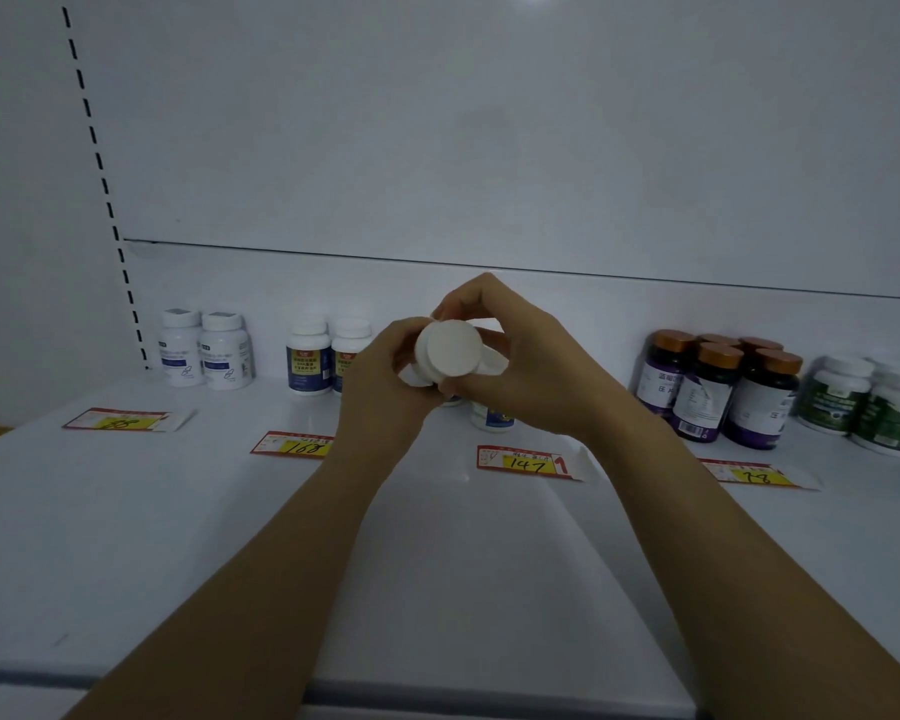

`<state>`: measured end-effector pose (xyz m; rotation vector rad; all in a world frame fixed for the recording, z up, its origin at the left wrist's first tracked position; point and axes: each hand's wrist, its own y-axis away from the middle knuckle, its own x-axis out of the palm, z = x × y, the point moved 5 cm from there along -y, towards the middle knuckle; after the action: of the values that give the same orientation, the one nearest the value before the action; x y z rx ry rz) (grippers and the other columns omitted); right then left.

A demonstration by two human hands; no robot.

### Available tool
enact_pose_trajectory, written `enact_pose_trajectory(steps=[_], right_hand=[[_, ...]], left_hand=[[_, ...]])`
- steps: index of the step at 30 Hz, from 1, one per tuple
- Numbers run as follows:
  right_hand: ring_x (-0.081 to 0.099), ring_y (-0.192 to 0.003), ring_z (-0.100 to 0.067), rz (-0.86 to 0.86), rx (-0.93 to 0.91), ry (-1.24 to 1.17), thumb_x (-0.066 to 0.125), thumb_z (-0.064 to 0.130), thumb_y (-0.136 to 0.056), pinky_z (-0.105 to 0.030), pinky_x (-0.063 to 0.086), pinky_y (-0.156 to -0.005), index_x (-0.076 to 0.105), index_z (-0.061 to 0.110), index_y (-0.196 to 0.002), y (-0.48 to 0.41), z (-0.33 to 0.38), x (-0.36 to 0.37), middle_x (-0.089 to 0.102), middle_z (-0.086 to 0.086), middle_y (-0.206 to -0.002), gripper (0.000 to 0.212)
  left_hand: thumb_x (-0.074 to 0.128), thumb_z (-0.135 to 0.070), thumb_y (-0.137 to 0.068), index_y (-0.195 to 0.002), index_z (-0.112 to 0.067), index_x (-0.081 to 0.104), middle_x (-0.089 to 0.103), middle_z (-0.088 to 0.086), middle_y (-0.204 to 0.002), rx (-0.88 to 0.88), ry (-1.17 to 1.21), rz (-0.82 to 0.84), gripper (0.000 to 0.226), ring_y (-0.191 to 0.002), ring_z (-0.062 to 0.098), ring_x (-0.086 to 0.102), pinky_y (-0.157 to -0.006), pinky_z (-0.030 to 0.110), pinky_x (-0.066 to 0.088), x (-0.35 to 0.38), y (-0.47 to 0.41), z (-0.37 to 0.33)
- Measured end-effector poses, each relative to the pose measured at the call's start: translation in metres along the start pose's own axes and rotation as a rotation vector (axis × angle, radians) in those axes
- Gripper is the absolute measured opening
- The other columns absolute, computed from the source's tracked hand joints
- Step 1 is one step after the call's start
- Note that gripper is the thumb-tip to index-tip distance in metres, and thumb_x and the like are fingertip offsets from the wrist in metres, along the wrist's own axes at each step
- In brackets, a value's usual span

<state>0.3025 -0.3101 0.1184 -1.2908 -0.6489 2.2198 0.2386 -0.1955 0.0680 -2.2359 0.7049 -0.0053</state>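
A white-capped bottle is held above the white shelf, tilted so its round cap faces me. My left hand grips the bottle's body from the left. My right hand curls round it from the right and above, fingertips at the top edge near the cap. A second white cap edge shows just behind, under my right hand's fingers. Most of the bottle's label is hidden by my hands.
Along the shelf's back stand two white bottles, two blue-labelled bottles, several dark bottles with copper caps and green-labelled bottles. One bottle stands below my hands. Price tags lie on the shelf.
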Motion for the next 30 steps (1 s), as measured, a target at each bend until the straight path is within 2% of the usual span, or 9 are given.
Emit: enact_pose_trajectory(steps=[3,5,9,12,14,16,20,24,30], right_hand=[[0.053,-0.109,0.0,-0.008,0.034,-0.044,0.074,0.016,-0.079,-0.015,0.048,-0.092,0.051,0.026,-0.113,0.0,-0.003,-0.004,0.055,0.018,-0.111,0.043],[0.053,-0.111,-0.001,-0.025,0.098,-0.082,0.072,0.019,-0.081,-0.015,0.048,-0.091,0.05,0.034,-0.116,-0.001,-0.01,-0.008,0.056,0.021,-0.113,0.043],[0.063,-0.1,-0.001,-0.128,0.22,-0.244,0.064,0.032,-0.087,-0.019,0.054,-0.082,0.056,0.035,-0.118,0.001,-0.02,-0.022,0.065,0.015,-0.109,0.032],[0.069,-0.085,-0.004,-0.125,0.376,-0.283,0.054,0.046,-0.09,-0.024,0.057,-0.079,0.06,0.027,-0.111,0.005,-0.03,-0.022,0.07,0.01,-0.097,0.028],[0.071,-0.086,-0.016,-0.081,0.486,-0.264,0.049,0.055,-0.089,-0.037,0.057,-0.085,0.065,0.016,-0.106,0.006,-0.04,-0.018,0.073,0.0,-0.094,0.046],[0.071,-0.089,-0.026,-0.034,0.601,-0.32,0.049,0.059,-0.088,-0.041,0.055,-0.089,0.067,0.008,-0.105,0.008,-0.047,-0.013,0.073,-0.01,-0.095,0.057],[0.07,-0.08,-0.019,0.024,0.756,-0.541,0.053,0.047,-0.091,-0.026,0.058,-0.071,0.068,0.011,-0.102,0.016,-0.055,-0.005,0.072,-0.009,-0.093,0.041],[0.068,-0.074,-0.017,0.029,0.82,-0.615,0.056,0.04,-0.092,-0.024,0.057,-0.06,0.064,0.01,-0.11,0.019,-0.057,0.0,0.07,-0.009,-0.092,0.036],[0.066,-0.075,-0.019,0.022,0.841,-0.607,0.057,0.039,-0.092,-0.025,0.058,-0.061,0.063,0.008,-0.112,0.02,-0.058,-0.001,0.069,-0.012,-0.095,0.038]], left_hand=[[0.08,-0.005,-0.069,-0.11,-0.025,0.053,0.061,-0.014,-0.104,-0.031,0.054,0.052,0.053,-0.103,0.01,0.057,-0.086,0.013,0.046,0.004,0.003,-0.004],[0.081,-0.009,-0.068,-0.112,-0.023,0.055,0.064,-0.008,-0.11,-0.092,0.092,0.12,0.053,-0.106,0.012,0.06,-0.09,0.025,0.049,0.009,0.005,-0.004],[0.081,-0.017,-0.068,-0.111,-0.016,0.062,0.071,-0.004,-0.103,-0.231,0.213,0.26,0.047,-0.094,0.01,0.067,-0.081,0.022,0.054,0.019,0.009,-0.013],[0.075,-0.03,-0.069,-0.105,-0.016,0.065,0.072,-0.001,-0.098,-0.348,0.31,0.367,0.04,-0.089,0.013,0.069,-0.077,0.02,0.054,0.023,0.013,-0.018],[0.07,-0.042,-0.061,-0.102,-0.013,0.066,0.074,0.005,-0.093,-0.467,0.414,0.432,0.051,-0.084,0.019,0.069,-0.08,0.028,0.056,0.027,0.016,-0.016],[0.068,-0.048,-0.057,-0.097,-0.014,0.066,0.074,0.006,-0.082,-0.591,0.491,0.454,0.053,-0.072,0.019,0.069,-0.077,0.033,0.056,0.029,0.019,-0.013],[0.065,-0.053,-0.058,-0.093,-0.012,0.067,0.069,0.009,-0.072,-0.759,0.51,0.521,0.054,-0.061,0.019,0.062,-0.07,0.032,0.052,0.032,0.028,-0.011],[0.065,-0.056,-0.057,-0.091,-0.008,0.068,0.067,0.011,-0.073,-0.808,0.505,0.57,0.059,-0.06,0.019,0.061,-0.069,0.031,0.05,0.032,0.032,-0.01],[0.064,-0.058,-0.054,-0.093,-0.008,0.068,0.066,0.013,-0.078,-0.806,0.485,0.579,0.063,-0.06,0.019,0.061,-0.068,0.03,0.05,0.034,0.032,-0.009]])
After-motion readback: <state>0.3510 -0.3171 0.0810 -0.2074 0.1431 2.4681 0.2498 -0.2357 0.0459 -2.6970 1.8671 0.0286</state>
